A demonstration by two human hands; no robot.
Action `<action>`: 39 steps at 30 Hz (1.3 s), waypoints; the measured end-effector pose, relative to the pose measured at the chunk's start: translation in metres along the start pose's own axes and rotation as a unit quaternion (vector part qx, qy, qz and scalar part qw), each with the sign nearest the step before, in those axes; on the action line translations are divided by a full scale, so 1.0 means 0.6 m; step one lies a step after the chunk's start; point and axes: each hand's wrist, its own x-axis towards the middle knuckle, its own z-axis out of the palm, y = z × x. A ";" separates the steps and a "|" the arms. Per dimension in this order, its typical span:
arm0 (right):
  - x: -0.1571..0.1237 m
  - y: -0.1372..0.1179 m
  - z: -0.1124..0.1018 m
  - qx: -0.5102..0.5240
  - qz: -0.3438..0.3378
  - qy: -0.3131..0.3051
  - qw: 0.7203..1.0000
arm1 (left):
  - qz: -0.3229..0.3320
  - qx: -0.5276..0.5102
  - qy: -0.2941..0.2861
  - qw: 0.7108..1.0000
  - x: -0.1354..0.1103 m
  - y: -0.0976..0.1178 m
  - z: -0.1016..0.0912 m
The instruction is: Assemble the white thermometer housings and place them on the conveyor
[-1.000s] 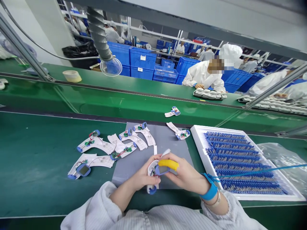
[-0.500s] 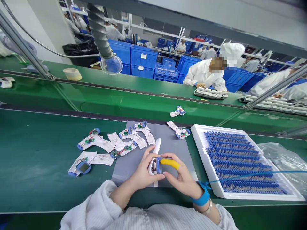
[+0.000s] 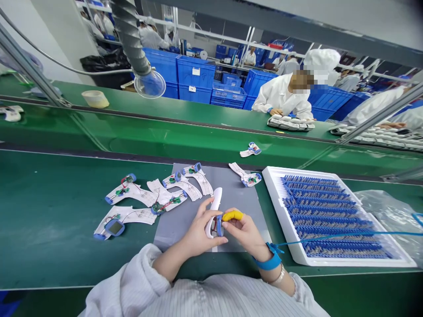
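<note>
My left hand (image 3: 200,226) is closed around a white curved plastic housing (image 3: 216,200), held upright over the grey mat. A blue-framed display module (image 3: 219,225) stands edge-on at the housing's open side, with dark wires partly visible between them. My right hand (image 3: 243,229), with a yellow cover on one finger and a blue wrist strap, pinches at the module's right edge; its fingertips hide the exact contact. Left of my hands lie several similar white housings (image 3: 135,193) with green circuit boards, red wires and blue parts. One more such housing (image 3: 246,175) rests to the upper right.
A white foam tray (image 3: 280,211) with rows of small blue-and-metal parts stands at right, the strap's blue cord crossing it. Beside it lies a clear plastic bag (image 3: 390,211). Another housing (image 3: 251,149) is on the green conveyor (image 3: 185,136). A co-worker (image 3: 280,94) sits opposite.
My right hand's fingers have drawn in from a wider grip to a pinch at the module's edge, the covered finger now bent. The housing on the conveyor has shifted slightly right.
</note>
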 end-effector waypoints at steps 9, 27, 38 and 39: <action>0.001 0.001 -0.006 -0.007 0.013 -0.015 1.000 | -0.009 0.003 0.000 1.000 0.000 -0.003 0.000; -0.003 -0.012 -0.007 -0.073 0.009 -0.034 0.997 | 0.013 0.070 0.013 0.997 -0.001 -0.011 0.004; -0.005 -0.011 -0.014 -0.348 -0.029 -0.014 0.937 | 0.051 0.193 0.027 0.979 -0.003 -0.021 0.012; -0.007 -0.015 -0.015 -0.327 -0.043 -0.018 0.944 | 0.049 0.198 0.025 0.979 -0.003 -0.021 0.012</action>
